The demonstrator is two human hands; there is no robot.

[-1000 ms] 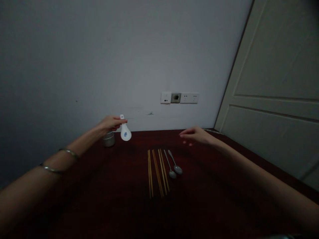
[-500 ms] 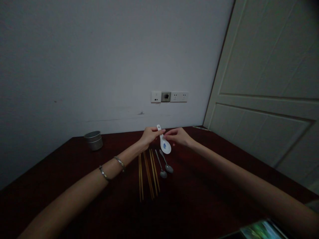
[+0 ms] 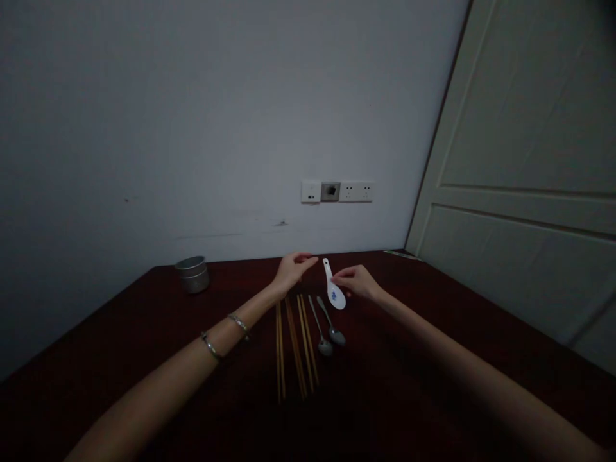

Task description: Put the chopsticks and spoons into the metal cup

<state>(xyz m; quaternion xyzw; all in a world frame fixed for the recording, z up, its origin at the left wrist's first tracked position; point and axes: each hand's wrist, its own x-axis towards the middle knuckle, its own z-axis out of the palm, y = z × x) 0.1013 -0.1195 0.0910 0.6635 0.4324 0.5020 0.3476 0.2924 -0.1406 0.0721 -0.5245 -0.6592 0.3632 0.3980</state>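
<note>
A white spoon with a blue pattern [image 3: 335, 295] is pinched at its right side by my right hand [image 3: 359, 281], its handle pointing toward the wall. My left hand [image 3: 292, 269] is just left of the handle, fingers apart and holding nothing. Two metal spoons, one [image 3: 325, 347] left of the other [image 3: 337, 335], lie nearer to me on the dark red table [image 3: 375, 385]. Left of them are several wooden chopsticks [image 3: 308, 340], set out in pairs with their far ends close to my left wrist.
A metal cup [image 3: 193, 276] stands at the back left of the table. Behind the table is a pale wall with sockets [image 3: 356, 191]. A panelled door [image 3: 520, 212] rises along the right side. A thin flat strip [image 3: 403, 255] lies at the back right corner.
My left hand has let go of the white spoon's handle. The spoon, in my right hand, has moved a little right relative to the left hand. The view has shifted slightly left.
</note>
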